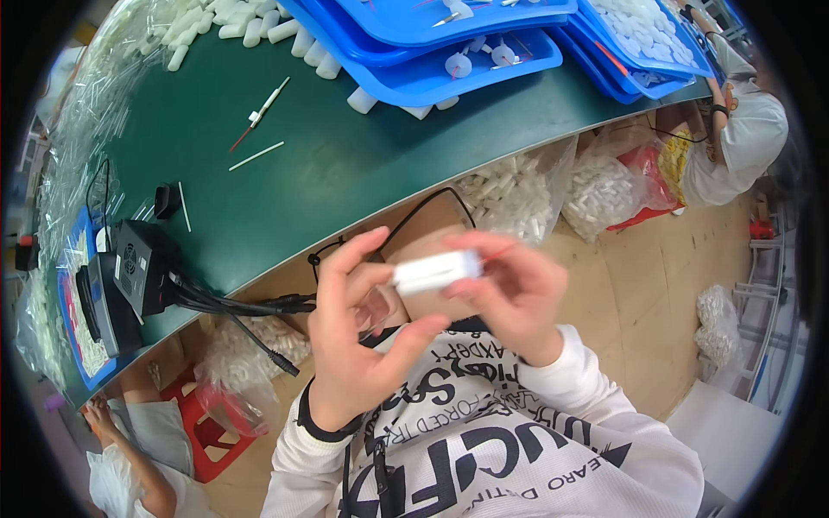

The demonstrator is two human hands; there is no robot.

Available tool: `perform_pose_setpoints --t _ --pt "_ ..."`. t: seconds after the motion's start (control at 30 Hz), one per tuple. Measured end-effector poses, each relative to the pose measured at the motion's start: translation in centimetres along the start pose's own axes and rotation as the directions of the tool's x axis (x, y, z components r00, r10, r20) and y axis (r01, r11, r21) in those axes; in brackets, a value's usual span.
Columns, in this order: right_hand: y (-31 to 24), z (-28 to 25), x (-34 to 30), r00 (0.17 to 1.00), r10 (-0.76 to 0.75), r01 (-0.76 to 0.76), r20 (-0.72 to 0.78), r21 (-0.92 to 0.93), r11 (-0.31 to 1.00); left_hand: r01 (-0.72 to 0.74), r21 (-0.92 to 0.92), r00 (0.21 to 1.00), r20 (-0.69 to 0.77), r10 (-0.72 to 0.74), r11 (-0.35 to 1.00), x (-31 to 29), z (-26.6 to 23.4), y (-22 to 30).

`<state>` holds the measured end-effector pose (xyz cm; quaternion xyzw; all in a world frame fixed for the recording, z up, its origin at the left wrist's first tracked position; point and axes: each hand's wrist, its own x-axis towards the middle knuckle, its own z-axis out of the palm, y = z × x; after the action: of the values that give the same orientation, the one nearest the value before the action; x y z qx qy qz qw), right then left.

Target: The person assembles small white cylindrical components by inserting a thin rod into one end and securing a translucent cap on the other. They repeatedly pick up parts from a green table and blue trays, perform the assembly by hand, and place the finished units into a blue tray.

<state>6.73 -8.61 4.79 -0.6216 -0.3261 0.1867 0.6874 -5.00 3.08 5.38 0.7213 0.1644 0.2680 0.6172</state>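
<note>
In front of my chest I hold a short white plastic cylinder (pixel 427 273), slightly blurred, lying nearly level. My right hand (pixel 527 298) pinches its right end between thumb and fingers. A thin red wire (pixel 497 254) shows by those fingers. My left hand (pixel 358 332) is open at the cylinder's left end, thumb and fingers spread. One left fingertip is close to that end; whether it touches, I cannot tell. On the green table (pixel 199 112) beyond lie a slim white part with a red tip (pixel 259 115) and a thin white stick (pixel 256 155).
Stacked blue trays (pixel 484 82) holding small white parts stand at the far edge, beside loose white cylinders (pixel 302 43). A black device (pixel 142 268) with thick cables sits at left. Bags of white parts (pixel 596 194) lie below the table. Co-workers sit at right (pixel 747 129) and lower left (pixel 142 466).
</note>
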Motion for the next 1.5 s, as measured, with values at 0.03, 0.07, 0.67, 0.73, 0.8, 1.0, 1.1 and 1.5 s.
perform_pose_setpoints --t 0.03,0.07,0.67,0.73,0.8,1.0,1.1,1.5 --pt "-0.3 -0.3 0.3 0.999 0.031 -0.031 -0.010 0.051 0.998 0.010 -0.126 0.999 0.039 -0.005 0.992 0.0 -0.2 0.0" --pt "-1.0 -0.7 0.6 0.998 0.063 -0.061 -0.018 0.103 0.993 0.050 -0.142 0.996 0.087 -0.038 0.989 -0.2 -0.5 -0.1" --pt "-2.0 -1.5 2.2 0.965 -0.127 0.138 0.229 -0.031 0.990 0.088 -0.254 0.991 -0.072 -0.109 0.963 -0.6 0.7 0.5" --pt "-1.7 -1.8 1.9 0.968 -0.050 0.044 0.245 0.032 0.999 0.128 -0.346 0.986 -0.055 -0.156 0.930 -0.6 0.7 0.6" --pt "-1.6 -2.4 2.0 0.953 -0.011 0.009 0.303 0.009 1.000 0.159 -0.374 0.985 -0.005 -0.174 0.914 -0.8 0.6 0.4" --pt "-2.4 -3.3 2.6 0.893 0.161 -0.132 0.420 -0.098 0.986 -0.153 0.294 0.984 0.138 0.117 0.944 -0.4 0.2 0.7" --pt "-1.3 -2.7 2.0 0.909 0.143 -0.115 0.392 -0.094 0.989 -0.218 0.315 0.976 0.086 0.201 0.924 0.0 0.7 0.2" --pt "0.5 -1.2 -2.4 0.963 -0.266 0.240 -0.042 -0.314 0.919 -0.157 0.239 0.981 -0.072 0.179 0.958 -0.5 2.1 -0.3"
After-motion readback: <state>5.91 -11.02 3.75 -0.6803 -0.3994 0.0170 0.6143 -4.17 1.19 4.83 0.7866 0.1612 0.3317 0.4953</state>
